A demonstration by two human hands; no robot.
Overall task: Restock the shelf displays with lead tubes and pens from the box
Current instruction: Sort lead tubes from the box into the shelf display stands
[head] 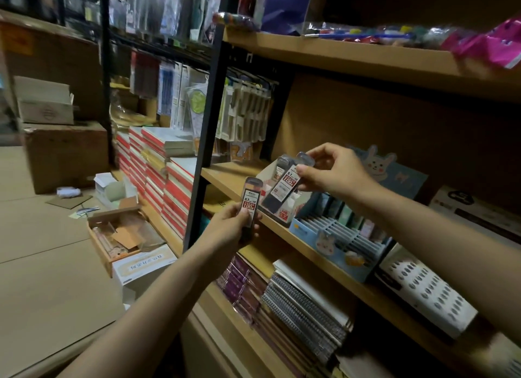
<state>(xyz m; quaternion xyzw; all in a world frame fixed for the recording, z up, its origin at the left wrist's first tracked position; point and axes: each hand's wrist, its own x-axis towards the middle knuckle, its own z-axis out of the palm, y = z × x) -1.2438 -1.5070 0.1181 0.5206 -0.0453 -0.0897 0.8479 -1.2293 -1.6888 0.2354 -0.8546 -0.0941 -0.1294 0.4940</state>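
Your right hand (pixel 331 170) pinches a lead tube (pixel 284 184) by its top, tilted over the white display box (pixel 283 208) on the shelf (pixel 225 177). Your left hand (pixel 232 225) grips another lead tube (pixel 250 205) upright, just in front of the shelf edge.

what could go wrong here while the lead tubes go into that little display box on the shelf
1. The right hand only pinches the top of its lead tube, tilted over the display box; it might slip or land crooked.
2. The display box sits near the shelf edge, so a push may tip it off.
3. The left hand holds another tube in open air above the floor.
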